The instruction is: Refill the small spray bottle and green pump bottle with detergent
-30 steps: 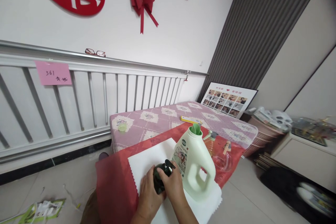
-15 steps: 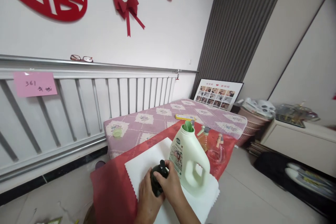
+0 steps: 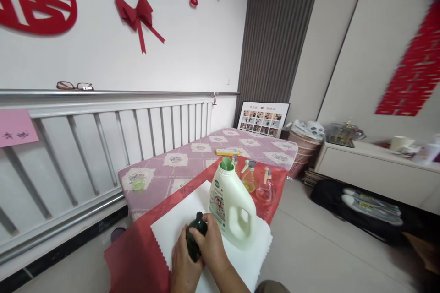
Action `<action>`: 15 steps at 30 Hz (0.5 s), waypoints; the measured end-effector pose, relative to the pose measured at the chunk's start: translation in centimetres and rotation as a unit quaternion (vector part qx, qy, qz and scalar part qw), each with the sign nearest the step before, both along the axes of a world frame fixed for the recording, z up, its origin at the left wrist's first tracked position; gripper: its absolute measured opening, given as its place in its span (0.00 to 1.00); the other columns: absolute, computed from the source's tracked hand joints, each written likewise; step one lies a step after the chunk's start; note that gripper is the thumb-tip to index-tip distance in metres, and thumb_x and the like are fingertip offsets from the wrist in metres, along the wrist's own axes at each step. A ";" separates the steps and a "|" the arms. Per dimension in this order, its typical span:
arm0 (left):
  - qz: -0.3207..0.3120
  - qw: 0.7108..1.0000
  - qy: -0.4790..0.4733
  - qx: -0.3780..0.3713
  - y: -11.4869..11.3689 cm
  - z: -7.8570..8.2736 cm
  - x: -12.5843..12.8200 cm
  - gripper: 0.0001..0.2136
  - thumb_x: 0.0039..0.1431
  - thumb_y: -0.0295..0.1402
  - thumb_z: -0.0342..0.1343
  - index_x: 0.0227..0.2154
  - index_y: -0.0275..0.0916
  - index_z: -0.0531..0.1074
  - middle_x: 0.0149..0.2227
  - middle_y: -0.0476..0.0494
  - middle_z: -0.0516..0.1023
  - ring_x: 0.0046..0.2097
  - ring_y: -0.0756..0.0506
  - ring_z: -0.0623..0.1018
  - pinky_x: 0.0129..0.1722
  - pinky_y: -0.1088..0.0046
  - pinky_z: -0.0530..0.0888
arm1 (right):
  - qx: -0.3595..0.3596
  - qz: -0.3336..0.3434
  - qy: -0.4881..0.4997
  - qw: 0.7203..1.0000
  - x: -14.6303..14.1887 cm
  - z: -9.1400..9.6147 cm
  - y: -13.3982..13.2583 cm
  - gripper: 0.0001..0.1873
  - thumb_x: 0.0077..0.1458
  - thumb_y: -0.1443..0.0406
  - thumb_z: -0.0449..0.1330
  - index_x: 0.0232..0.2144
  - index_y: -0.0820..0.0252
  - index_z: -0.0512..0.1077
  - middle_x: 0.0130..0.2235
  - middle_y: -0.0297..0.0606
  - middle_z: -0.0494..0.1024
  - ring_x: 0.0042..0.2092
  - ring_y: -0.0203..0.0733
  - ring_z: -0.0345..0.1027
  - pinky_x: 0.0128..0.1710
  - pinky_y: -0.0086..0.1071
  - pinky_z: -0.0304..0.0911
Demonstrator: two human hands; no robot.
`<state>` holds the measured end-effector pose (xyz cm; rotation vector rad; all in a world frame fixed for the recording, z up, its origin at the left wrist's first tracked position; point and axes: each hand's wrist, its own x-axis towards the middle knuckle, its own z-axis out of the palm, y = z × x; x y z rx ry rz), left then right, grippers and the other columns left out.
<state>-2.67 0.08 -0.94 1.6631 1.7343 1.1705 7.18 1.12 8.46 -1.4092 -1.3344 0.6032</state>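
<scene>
A small dark green bottle with a dark pump-like top (image 3: 200,218) is between my two hands. My left hand (image 3: 181,263) is closed round its body. The fingers and thumb of my right hand (image 3: 212,243) grip its upper part near the top; the far fingers are hidden. Just right of my hands stands a large pale green jug (image 3: 237,222) with a handle, upright, its cap off and a green insert (image 3: 226,164) in its neck. Under the bottle and jug lies a white sheet (image 3: 178,208) with scalloped edges.
Several spray bottles (image 3: 264,191) stand behind the jug on a red cloth (image 3: 130,249). A light green cap (image 3: 138,185) and a yellow-and-white box (image 3: 227,151) lie on the patterned tablecloth (image 3: 172,162). A radiator (image 3: 137,142) runs along the left; a white cabinet (image 3: 364,165) stands right.
My view has turned to the right, so the scene sits further left and more of the cabinet shows. Both hands keep their hold on the dark bottle.
</scene>
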 end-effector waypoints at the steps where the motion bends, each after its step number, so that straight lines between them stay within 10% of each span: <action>1: -0.004 1.000 0.000 -0.002 0.1 -0.3 -0.2 0.36 0.53 0.41 0.56 0.64 0.31 0.57 0.64 0.25 0.73 0.64 0.33 0.75 0.63 0.55 0.73 | -0.001 0.002 -0.001 1.000 0.0 0.0 0.0 0.10 0.43 0.65 0.63 0.30 0.52 0.66 0.33 0.33 0.74 0.38 0.47 0.71 0.44 0.40 0.68; 15: 0.054 0.996 0.062 0.022 -1.3 1.6 0.6 0.35 0.54 0.42 0.59 0.65 0.47 0.58 0.53 0.37 0.82 0.55 0.31 0.82 0.53 0.55 0.81 | -0.011 -0.009 0.028 1.000 -0.3 -1.2 -0.3 0.14 0.41 0.70 0.63 0.31 0.53 0.65 0.33 0.30 0.71 0.37 0.43 0.68 0.42 0.36 0.65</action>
